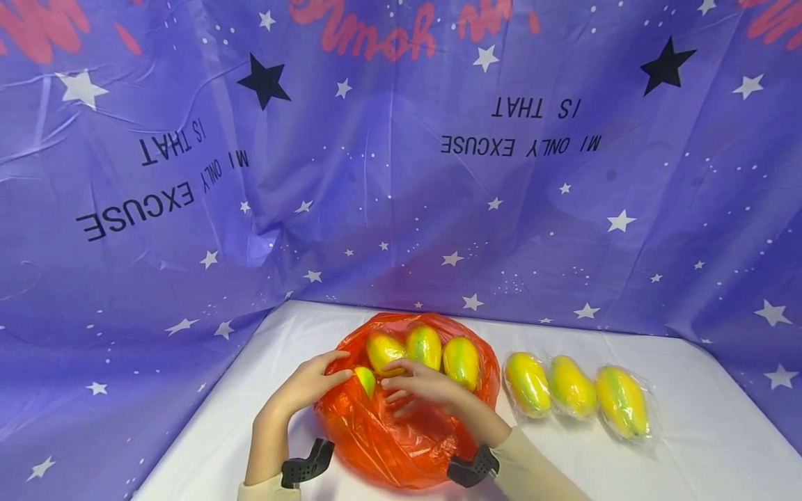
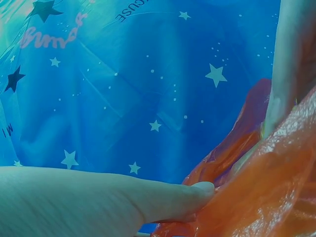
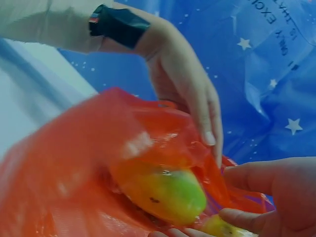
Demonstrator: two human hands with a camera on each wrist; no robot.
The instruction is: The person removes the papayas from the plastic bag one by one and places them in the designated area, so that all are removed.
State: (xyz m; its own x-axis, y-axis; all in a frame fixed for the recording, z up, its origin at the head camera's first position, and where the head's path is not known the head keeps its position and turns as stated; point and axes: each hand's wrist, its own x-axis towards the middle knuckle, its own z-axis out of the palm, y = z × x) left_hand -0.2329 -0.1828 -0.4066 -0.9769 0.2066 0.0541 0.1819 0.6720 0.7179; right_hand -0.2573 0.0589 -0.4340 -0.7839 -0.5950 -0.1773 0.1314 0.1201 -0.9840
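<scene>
A red plastic bag [image 1: 401,445] lies spread open on the table with several yellow-green mangoes inside. Three of them, including one mango [image 1: 424,346], sit along its far side; another mango [image 1: 365,381] shows partly near the left rim. My left hand [image 1: 307,383] holds the bag's left rim, thumb on the near side in the left wrist view, its other fingers partly hidden by the film. Over the bag's middle hovers my right hand [image 1: 426,386], fingers apart and holding nothing. A mango [image 3: 163,195] rests beside it in the right wrist view.
Three mangoes in clear wrap, the middle mango [image 1: 572,387] among them, lie in a row right of the bag on the white table [image 1: 695,410]. A purple cloth [image 1: 401,181] with stars and lettering hangs behind. Black wrist cameras [image 1: 307,465] sit on both wrists.
</scene>
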